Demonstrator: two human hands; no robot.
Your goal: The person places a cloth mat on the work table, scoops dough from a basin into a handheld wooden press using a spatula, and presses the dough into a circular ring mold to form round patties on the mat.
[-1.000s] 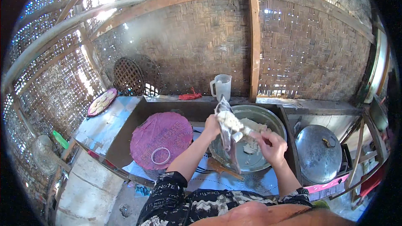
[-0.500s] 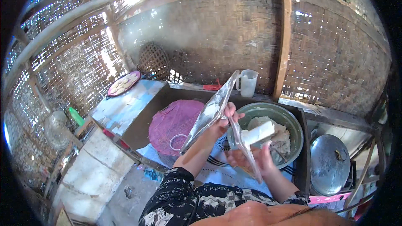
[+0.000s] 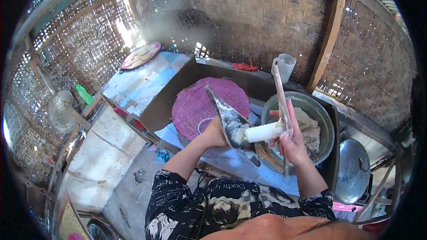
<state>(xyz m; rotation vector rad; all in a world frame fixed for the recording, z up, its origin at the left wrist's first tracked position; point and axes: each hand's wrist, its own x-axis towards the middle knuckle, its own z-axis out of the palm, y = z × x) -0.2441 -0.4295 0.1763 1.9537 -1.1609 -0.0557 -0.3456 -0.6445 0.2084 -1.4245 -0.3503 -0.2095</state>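
Observation:
My left hand point(image 3: 214, 133) grips a dark flat board point(image 3: 227, 116) from its left side, fingers mostly hidden behind it. White paste smears the board's face. My right hand point(image 3: 292, 146) has its fingers around a thin wooden board point(image 3: 282, 93) standing on edge. Between the two boards lies a white cylinder point(image 3: 266, 132), its right end at the wooden board and its left end against the smeared face. Below and behind my right hand, a grey-green basin point(image 3: 330, 126) holds a pale lump of dough point(image 3: 307, 122) with a utensil handle in it.
A purple round mat point(image 3: 209, 95) with a white ring point(image 3: 204, 126) lies left of the boards. Beyond are a clear jug point(image 3: 287, 64) and a red bag point(image 3: 245, 66). A tray of flat pale rounds point(image 3: 141, 56) sits far left; a lidded metal pot point(image 3: 352, 171) stands right.
Both boards have turned and come together; the white cylinder, which pointed right toward the basin, now spans between them. My right hand has moved up onto the wooden board. The view has shifted.

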